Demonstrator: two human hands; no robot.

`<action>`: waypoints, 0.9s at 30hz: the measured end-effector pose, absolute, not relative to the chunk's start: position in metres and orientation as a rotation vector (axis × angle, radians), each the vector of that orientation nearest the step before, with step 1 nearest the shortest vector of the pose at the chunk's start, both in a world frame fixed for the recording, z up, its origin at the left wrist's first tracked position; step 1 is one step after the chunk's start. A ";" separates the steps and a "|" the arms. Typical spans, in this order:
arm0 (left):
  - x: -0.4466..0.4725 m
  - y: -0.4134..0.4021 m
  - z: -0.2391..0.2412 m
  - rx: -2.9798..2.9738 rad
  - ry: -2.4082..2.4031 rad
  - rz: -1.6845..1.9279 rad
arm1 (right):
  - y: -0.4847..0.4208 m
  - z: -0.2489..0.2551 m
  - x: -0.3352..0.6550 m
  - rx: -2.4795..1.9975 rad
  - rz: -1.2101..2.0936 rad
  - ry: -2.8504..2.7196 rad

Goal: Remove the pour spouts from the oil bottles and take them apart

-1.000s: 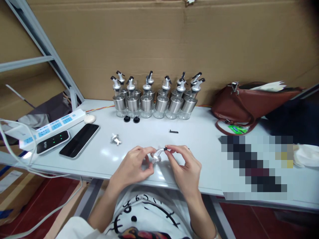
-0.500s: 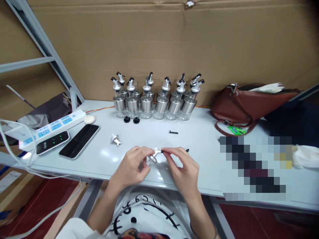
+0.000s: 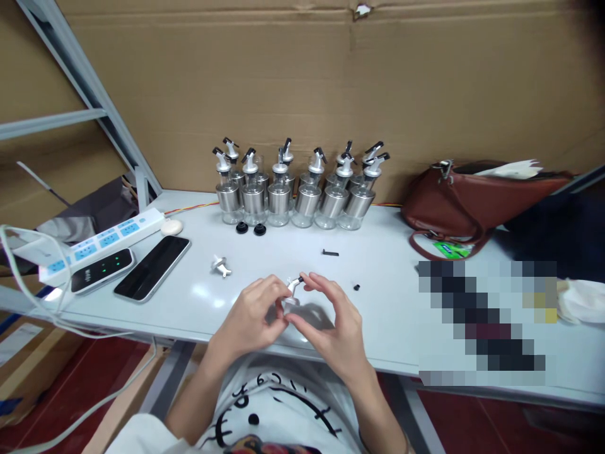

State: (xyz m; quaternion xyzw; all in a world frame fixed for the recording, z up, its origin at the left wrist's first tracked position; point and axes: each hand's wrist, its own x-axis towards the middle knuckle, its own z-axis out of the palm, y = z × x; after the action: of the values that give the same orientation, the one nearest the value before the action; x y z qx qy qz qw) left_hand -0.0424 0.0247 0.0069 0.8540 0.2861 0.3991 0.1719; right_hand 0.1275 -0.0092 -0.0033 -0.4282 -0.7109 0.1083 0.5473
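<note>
My left hand (image 3: 253, 315) and my right hand (image 3: 328, 321) meet over the near edge of the white table (image 3: 283, 258). Together they pinch a small silver pourer spout (image 3: 292, 292) with a black tip. The left fingers grip its base; the right thumb and forefinger close on it from the right. Another loose silver spout (image 3: 220, 266) lies to the left. A small black lever piece (image 3: 329, 253) and a tiny black bit (image 3: 357, 287) lie on the table beyond my hands.
Several glass and steel oil bottles (image 3: 297, 195) with spouts stand at the back, with two black rubber stoppers (image 3: 250, 229) before them. A phone (image 3: 152, 267), a small black device (image 3: 101, 270) and a power strip (image 3: 101, 241) lie left. A brown handbag (image 3: 472, 195) sits right.
My right hand has slid left and down, closing in on the spout. The tiny black bit it hid now lies bare on the table.
</note>
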 end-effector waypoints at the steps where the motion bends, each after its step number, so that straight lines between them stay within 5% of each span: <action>1: -0.042 0.025 0.007 2.423 0.815 1.133 | -0.009 -0.004 0.126 -1.022 0.259 -1.672; 27: -0.039 0.027 0.010 2.486 0.697 1.131 | -0.009 -0.006 0.125 -0.938 0.229 -1.498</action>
State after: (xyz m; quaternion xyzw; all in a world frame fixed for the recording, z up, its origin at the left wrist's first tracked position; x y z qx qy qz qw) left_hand -0.0394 0.0267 0.0096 0.8704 0.2442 0.3961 0.1607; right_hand 0.1254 -0.0093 -0.0063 -0.4094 -0.6539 0.0998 0.6284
